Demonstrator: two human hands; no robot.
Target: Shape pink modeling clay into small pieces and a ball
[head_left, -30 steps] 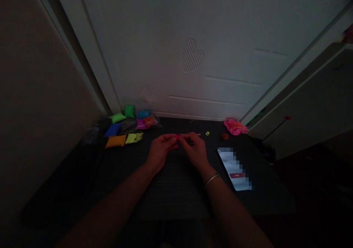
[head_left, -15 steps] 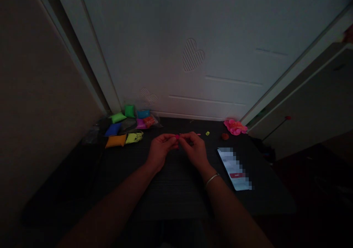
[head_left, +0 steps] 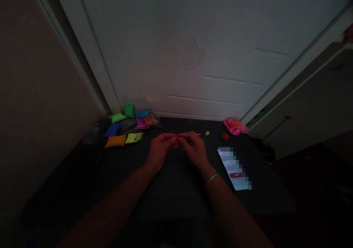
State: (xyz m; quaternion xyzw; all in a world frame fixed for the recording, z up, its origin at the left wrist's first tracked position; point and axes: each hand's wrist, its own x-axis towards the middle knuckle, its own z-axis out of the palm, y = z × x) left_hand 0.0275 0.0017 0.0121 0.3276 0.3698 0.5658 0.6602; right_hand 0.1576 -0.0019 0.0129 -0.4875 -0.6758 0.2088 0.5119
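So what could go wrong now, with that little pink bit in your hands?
The pink piece is tiny and pinched between the fingertips of the left hand and right hand, so it might get squashed or slip out.

The small yellow piece lies loose just past the right hand, so it could get brushed away and be hard to find in this dim light.

The lit phone lies beside the right forearm, which might bump it.

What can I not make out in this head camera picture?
All in the head view:
Pink piece: shape mostly covered by the fingers of the left hand and right hand.
Phone screen: partly hidden by pixel blocks.
Reddish thing, upper right: cut off by the edge.
Brownish lump: too small and dark.
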